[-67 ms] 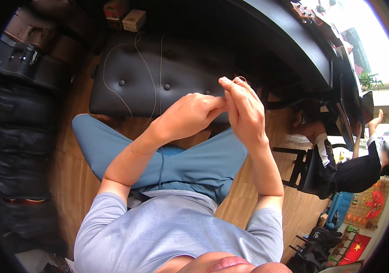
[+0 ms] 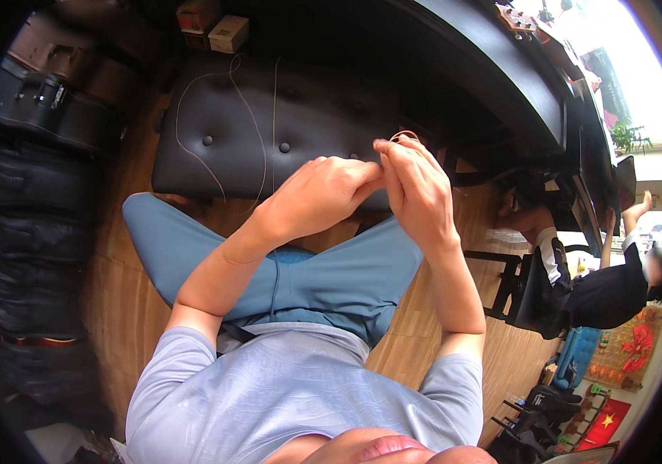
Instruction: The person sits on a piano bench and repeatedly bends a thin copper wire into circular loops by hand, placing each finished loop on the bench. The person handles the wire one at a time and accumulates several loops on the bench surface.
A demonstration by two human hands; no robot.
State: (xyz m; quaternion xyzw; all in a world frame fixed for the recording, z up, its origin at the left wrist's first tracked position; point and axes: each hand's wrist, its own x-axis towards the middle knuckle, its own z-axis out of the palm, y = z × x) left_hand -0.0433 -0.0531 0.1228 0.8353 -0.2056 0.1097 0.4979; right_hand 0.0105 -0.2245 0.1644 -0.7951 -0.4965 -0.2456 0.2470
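Note:
My left hand [image 2: 321, 193] is curled closed, its thumb and index tip meeting my right hand; whatever it holds is hidden. My right hand [image 2: 416, 185] is pinched round a thin orange-tan string [image 2: 407, 134], with a small loop arching above its fingertips. Both hands are raised before the black padded bench [image 2: 246, 131], over my lap. Thin pale strands [image 2: 242, 100] trail across the bench top in long curves.
Two small boxes [image 2: 227, 35] sit beyond the bench. Black cases [image 2: 25, 201] are stacked along the left. A black piano-like body [image 2: 501, 62] spans the back right. Another person [image 2: 602, 290] sits at the right by a black stand [image 2: 501, 282]. Wooden floor [image 2: 122, 309] surrounds me.
My right hand's fingertips have dipped slightly, and the small loop above them has shifted. My left hand has hardly moved.

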